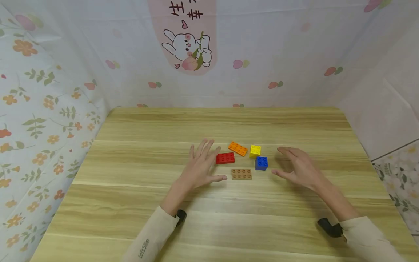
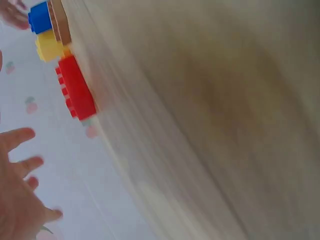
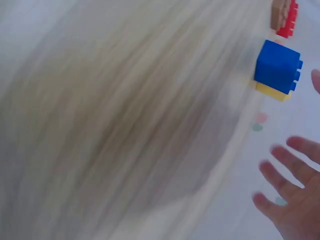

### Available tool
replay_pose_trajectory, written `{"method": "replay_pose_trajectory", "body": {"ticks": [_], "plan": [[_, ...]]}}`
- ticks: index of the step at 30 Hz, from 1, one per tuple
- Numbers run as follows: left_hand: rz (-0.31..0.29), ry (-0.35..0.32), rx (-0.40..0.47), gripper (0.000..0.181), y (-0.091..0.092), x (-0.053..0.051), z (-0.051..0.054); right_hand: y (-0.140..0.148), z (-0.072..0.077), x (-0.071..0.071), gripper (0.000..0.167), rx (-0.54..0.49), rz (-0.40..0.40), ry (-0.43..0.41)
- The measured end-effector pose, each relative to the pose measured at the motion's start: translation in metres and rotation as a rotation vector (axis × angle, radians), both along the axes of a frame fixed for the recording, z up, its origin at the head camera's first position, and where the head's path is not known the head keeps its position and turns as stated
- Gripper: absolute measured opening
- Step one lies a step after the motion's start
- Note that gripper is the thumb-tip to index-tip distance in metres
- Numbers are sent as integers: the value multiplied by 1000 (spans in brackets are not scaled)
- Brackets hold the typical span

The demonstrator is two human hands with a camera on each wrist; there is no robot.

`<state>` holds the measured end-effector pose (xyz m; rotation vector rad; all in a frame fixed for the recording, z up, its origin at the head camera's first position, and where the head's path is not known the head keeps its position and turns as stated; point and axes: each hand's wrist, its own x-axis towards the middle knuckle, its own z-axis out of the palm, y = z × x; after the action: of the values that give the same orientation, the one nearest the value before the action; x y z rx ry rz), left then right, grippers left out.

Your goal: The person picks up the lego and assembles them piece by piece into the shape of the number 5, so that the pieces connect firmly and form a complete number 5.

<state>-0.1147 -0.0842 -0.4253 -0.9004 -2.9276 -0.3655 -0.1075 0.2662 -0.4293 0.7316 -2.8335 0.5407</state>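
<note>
Five toy building bricks lie loosely grouped on the table. In the head view, the red brick (image 1: 225,158) is just right of my left hand (image 1: 199,169), whose fingers are spread and hold nothing. A flat orange brick (image 1: 237,149) lies behind it, and a flat brown brick (image 1: 241,174) lies nearer the front. The square yellow brick (image 1: 255,151) stands behind the square blue brick (image 1: 261,163). To the right of the blue brick, my right hand (image 1: 301,167) hovers with thumb and fingers apart, holding nothing. The left wrist view shows the red brick (image 2: 76,88) close to the fingers.
The wooden table (image 1: 147,127) carries the bricks. A white printed cloth (image 1: 278,43) hangs along its back edge, and a flowered cloth (image 1: 49,127) hangs at the left. Black wrist straps (image 1: 330,228) show at both sleeves.
</note>
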Motion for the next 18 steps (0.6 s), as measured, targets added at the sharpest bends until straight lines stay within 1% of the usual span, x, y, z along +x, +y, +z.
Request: {"method": "replay_pose_trajectory", "body": {"ticks": [2,4,5,7,9,11,12,15,18], "plan": [[-57,21,37,79,5,3,2,-3,-1,2,65,-69,9,-68],[-112,27,85,64,10,7,4,-7,-1,3,57,-119,12,-139],[-131,18,99,58,12,8,5,-8,-2,3,54,-139,14,-166],[-153,-36,123,51,17,12,5,-11,-3,3,52,-173,13,-218],[-151,-120,136,47,22,15,3,-14,-5,2,51,-212,12,-264],[-134,-201,133,48,28,16,0,-17,-6,1,51,-249,13,-304],[-128,-230,136,48,31,16,-3,-18,-7,0,50,-265,15,-320],[-112,-274,157,47,37,15,-9,-22,-10,-2,47,-311,23,-359],[-105,-275,174,46,41,12,-12,-24,-16,-4,41,-332,20,-375]]}}
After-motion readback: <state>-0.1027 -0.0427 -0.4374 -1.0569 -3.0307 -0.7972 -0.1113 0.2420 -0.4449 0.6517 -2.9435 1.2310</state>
